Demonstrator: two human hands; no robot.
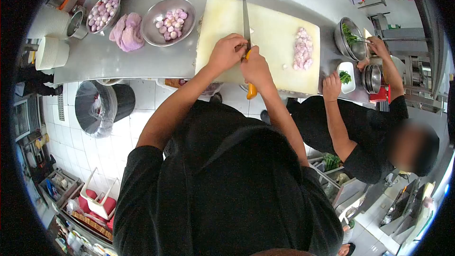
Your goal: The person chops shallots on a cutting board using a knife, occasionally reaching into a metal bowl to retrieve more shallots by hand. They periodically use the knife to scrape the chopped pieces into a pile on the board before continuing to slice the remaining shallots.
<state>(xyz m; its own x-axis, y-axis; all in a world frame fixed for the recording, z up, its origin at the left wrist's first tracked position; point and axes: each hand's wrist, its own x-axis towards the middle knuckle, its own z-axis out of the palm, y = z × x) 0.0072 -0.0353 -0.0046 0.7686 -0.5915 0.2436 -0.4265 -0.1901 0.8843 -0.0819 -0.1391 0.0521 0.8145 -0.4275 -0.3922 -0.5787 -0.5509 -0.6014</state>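
My right hand point(257, 70) is wrapped round the yellow handle of a kitchen knife point(245, 16), whose long blade points away from me over the white cutting board point(275, 23). Close against the blade, my left hand point(226, 53) has its fingers drawn together; whatever they pinch is too hidden to make out. A small pale piece lies just right of the blade. On the board's right side is a pile of peeled, cut shallots point(303, 50). To the left stands a metal bowl point(148, 23) of whole peeled shallots.
A pink bundle point(127, 32) and a second bowl of shallots point(103, 13) lie farther left, near stacked white containers point(52, 53). At right, a co-worker point(341, 128) handles greens in a metal bowl point(350, 35) beside a white dish point(346, 77). A lined bin point(97, 109) stands below the counter.
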